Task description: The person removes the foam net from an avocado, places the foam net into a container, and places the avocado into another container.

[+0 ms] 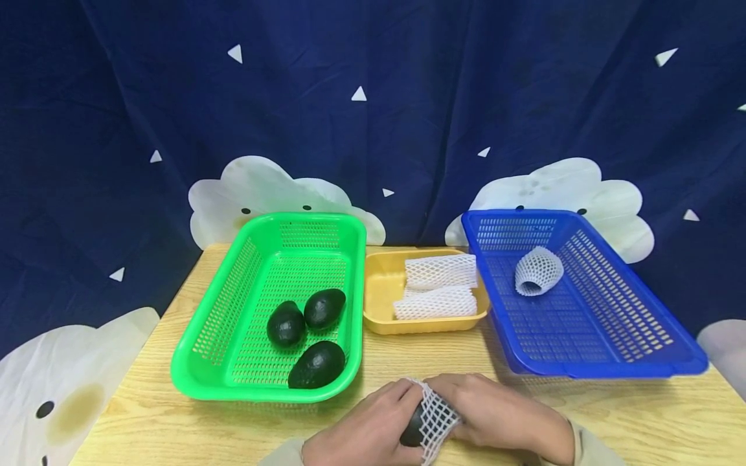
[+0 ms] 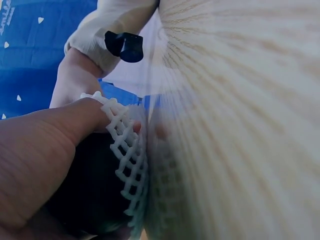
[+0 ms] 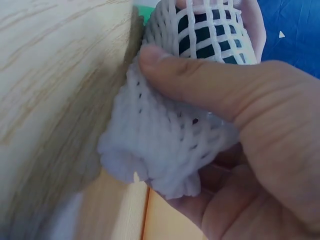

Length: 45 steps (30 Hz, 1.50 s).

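Left hand [image 1: 372, 426]: clamped on the avocado [image 1: 412, 430]
Right hand [image 1: 497, 411]: clamped round the foam net [image 1: 438, 419]
Avocado: between both hands, partly sleeved
Sleeving: midway, I judge
Net: I'd ease it fully over next

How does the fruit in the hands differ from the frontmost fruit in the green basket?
The held fruit is partly covered by a white net; the frontmost fruit is bare. The held fruit is between the left hand and right hand; the frontmost fruit lies in the green basket. Both are dark-skinned.
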Motion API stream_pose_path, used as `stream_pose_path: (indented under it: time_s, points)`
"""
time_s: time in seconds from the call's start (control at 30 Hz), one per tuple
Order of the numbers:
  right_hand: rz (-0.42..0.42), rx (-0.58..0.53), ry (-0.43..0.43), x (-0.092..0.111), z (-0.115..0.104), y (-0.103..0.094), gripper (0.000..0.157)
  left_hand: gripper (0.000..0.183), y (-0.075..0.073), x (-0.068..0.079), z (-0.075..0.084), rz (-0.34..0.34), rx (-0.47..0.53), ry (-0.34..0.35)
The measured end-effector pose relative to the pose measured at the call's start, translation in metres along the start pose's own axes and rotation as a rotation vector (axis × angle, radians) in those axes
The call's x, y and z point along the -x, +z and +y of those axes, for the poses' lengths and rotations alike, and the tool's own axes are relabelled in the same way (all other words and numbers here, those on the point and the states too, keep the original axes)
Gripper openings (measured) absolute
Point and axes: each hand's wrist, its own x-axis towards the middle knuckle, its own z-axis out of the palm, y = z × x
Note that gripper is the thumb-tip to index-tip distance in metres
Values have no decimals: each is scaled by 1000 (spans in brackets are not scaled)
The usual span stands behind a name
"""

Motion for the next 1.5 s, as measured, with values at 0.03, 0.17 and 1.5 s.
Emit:
stream_pose_path:
  time_s: [0.03,0.17,1.5]
  points:
    - [1,4,-5,0,0,0,46,52,0,0,0,-2,3,-2]
    - [17,25,-21,-1,0,0,45,49,-2,1,0,-26,32,-25]
    - [80,39,-5,6,6,-13,41,46,-18,1,-1,47,29,-44]
